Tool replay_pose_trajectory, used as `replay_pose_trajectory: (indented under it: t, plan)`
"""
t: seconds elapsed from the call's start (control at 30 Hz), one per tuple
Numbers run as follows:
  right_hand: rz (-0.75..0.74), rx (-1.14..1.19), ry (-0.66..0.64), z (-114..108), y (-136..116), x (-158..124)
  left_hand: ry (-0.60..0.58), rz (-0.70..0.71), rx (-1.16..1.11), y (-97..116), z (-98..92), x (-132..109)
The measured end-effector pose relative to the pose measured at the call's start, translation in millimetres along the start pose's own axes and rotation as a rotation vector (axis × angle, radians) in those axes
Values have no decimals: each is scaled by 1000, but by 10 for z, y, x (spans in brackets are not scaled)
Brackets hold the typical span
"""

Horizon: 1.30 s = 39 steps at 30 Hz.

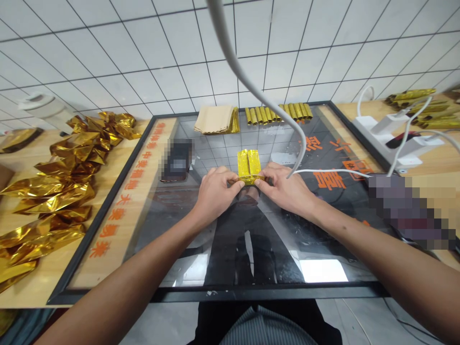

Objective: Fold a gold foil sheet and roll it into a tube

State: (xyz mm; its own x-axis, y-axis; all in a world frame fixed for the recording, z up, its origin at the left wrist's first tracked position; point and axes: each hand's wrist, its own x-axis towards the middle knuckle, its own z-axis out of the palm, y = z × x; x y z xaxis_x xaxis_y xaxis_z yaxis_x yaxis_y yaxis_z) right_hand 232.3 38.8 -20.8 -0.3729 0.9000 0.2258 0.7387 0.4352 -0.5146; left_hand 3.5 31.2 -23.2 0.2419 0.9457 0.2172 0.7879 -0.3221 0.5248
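A piece of gold foil paper lies on the glass-topped board in front of me, with a seam down its middle. Its near edge is turned up in a narrow fold. My left hand pinches the left end of this fold between thumb and fingers. At the opposite end, the thumb and fingers of my right hand are closed on the same edge. Behind it are a stack of tan-backed gold sheets and a row of rolled gold paper tubes.
Folded gold foil pieces are heaped along the left side. A blurred-out phone-like object lies left of my hands. One white cable hangs across the view. White plugs and a power strip sit right, near more gold rolls.
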Motion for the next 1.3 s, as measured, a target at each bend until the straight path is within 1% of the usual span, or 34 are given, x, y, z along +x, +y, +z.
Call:
replay_pose_trajectory:
  t: [0.13, 0.3, 0.4, 0.7, 0.8, 0.9, 1.07, 1.2, 1.3]
  plan:
    - [-26, 12, 8, 10, 17, -10, -35, 24, -6, 0, 1, -5]
    - [-32, 32, 5, 5, 29, -36, -47, 41, -31, 8, 12, -20]
    - [-39, 40, -1, 1, 26, -43, -54, 55, 0, 8, 20, -26]
    - [-53, 6, 6, 15, 33, -61, -69, 158, 106, 12, 24, -52]
    - [-66, -3, 17, 13, 33, -80, -80, 229, 179, 34, -18, -67]
    - [-66, -11, 21, 13, 37, -92, -122, 355, 246, 31, -93, -52]
    - [-83, -37, 19, 11, 42, -91, -236, 575, 243, -109, -194, 84]
    - [-60, -30, 8, -6, 16, -91, -324, 677, 187, -240, -218, 217]
    - [-21, -22, -11, -17, -3, -94, -372, 699, 154, -291, -227, 274]
